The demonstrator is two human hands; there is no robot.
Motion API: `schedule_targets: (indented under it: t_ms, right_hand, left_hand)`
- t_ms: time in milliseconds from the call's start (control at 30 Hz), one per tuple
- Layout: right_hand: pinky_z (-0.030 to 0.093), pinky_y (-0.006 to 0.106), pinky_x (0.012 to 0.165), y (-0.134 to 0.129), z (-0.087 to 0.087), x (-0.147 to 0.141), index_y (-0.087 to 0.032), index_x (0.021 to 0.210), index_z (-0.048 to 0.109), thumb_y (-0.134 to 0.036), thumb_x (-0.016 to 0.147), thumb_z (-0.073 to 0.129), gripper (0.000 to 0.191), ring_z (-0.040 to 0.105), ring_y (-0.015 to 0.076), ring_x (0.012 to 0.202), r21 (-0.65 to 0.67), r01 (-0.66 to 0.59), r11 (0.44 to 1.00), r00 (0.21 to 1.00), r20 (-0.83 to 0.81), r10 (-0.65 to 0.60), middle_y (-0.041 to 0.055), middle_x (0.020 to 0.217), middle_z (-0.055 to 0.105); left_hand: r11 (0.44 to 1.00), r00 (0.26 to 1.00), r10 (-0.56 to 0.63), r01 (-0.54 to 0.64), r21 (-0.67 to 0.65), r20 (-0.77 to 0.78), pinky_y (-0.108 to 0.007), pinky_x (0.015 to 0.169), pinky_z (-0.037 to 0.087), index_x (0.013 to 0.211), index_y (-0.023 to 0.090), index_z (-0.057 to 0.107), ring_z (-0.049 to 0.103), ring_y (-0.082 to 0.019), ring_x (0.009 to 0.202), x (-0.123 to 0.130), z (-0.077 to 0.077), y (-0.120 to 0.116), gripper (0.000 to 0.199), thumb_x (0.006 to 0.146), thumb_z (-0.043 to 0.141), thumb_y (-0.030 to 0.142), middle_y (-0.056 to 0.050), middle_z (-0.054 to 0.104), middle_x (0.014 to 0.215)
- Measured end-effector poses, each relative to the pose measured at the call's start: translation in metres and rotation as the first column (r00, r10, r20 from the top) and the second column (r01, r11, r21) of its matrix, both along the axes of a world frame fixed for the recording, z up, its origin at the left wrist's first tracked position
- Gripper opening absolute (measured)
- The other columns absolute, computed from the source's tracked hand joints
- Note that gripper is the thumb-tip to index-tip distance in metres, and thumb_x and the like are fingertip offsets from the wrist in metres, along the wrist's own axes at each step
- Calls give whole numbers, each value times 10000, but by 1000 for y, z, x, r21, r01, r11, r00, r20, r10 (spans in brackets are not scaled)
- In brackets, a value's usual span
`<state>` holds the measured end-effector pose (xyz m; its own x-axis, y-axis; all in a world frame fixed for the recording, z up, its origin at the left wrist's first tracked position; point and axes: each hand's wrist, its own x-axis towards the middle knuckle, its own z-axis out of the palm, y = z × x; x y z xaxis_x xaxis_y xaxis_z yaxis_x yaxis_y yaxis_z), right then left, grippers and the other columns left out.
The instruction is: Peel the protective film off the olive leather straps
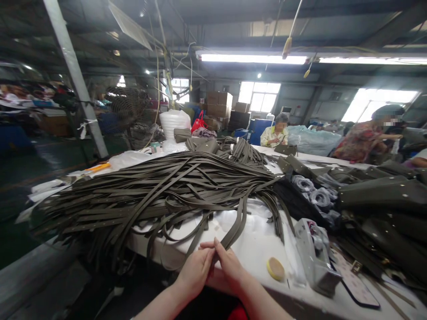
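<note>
At the table's front edge my left hand and my right hand meet, fingers closed together. A dark olive strap runs from the pile down into them, its end hidden between the fingers. Behind my hands a large heap of the same straps spreads across the table, many of them hanging over the front edge at the left. To the right of my right hand lies a round yellow-rimmed disc, apart from it.
On the right stand a clear plastic tape dispenser, a black bag with clear rolls and stacked olive bag pieces. A phone-like patterned case lies near the edge. Two people sit or stand beyond the white table. An orange-handled tool lies left.
</note>
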<state>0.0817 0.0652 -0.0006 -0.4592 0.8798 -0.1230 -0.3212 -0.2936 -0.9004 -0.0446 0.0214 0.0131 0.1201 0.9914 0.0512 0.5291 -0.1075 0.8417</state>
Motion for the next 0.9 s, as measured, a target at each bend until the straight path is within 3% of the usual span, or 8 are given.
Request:
schedule_targets:
  t_ms: [167, 267, 400, 500, 567, 700, 800, 900]
  right_hand:
    - [489, 281, 720, 42, 45, 38, -164, 852, 741, -454, 610, 872, 400, 617, 146, 641, -132, 265, 955, 924, -250, -291, -12, 621, 654]
    - [458, 264, 630, 63, 86, 52, -162, 851, 727, -475, 666, 839, 380, 550, 120, 562, 31, 237, 971, 940, -260, -221, -37, 572, 580]
    - [447, 259, 577, 58, 129, 48, -155, 938, 743, -639, 759, 687, 519, 557, 130, 587, 325, 176, 929, 984, -62, -165, 7, 663, 632]
    - [405, 258, 468, 54, 153, 55, -178, 995, 739, -635, 773, 667, 513, 533, 125, 512, 451, 76, 889, 987, 91, -130, 30, 771, 689]
    - [430, 261, 494, 59, 171, 71, -186, 1001, 736, -548, 764, 724, 433, 560, 141, 551, 449, 103, 888, 987, 67, -148, 25, 772, 697]
    - [478, 260, 665, 79, 215, 115, -190, 960, 737, -406, 717, 807, 332, 592, 140, 643, 361, 276, 891, 960, -158, -233, -36, 597, 612]
    - [483, 288, 745, 80, 235, 129, -151, 936, 750, -504, 761, 749, 394, 634, 166, 727, 399, 167, 901, 986, -47, -162, 11, 661, 670]
    - [494, 343, 779, 69, 236, 122, -133, 995, 747, -620, 806, 644, 532, 677, 226, 824, 460, -11, 888, 983, 169, -75, 87, 830, 739]
  left_hand:
    - [997, 998, -42, 45, -67, 44, -244, 526, 425, 615, 194, 521, 534, -141, 478, 6, 4, 3, 663, 931, 202, 682, -5, 557, 518]
    - [996, 990, -82, 86, -23, 118, -231, 524, 439, 623, 172, 566, 561, -138, 492, 16, 26, 22, 698, 917, 232, 710, -18, 567, 519]
    - [994, 939, -102, 80, 80, 328, -209, 430, 411, 638, 156, 554, 527, -115, 418, 39, 80, 56, 711, 863, 289, 776, -24, 572, 514]
    - [983, 901, -151, 93, 159, 407, -197, 385, 394, 567, 157, 515, 484, -94, 369, 56, 116, 72, 738, 822, 309, 818, -15, 532, 467]
    - [977, 886, -188, 124, 174, 424, -190, 357, 371, 565, 163, 498, 449, -83, 341, 65, 126, 75, 736, 791, 329, 843, 1, 510, 443]
    - [969, 858, -246, 202, 144, 451, -188, 361, 363, 641, 160, 513, 460, -84, 349, 81, 126, 79, 744, 742, 347, 878, -1, 556, 483]
    - [957, 846, -279, 205, 206, 454, -193, 383, 362, 635, 154, 526, 498, -94, 380, 90, 139, 87, 741, 774, 330, 855, -21, 586, 512]
    - [936, 828, -328, 220, 273, 455, -204, 376, 352, 629, 164, 522, 498, -101, 372, 97, 166, 93, 709, 804, 334, 825, -9, 582, 501]
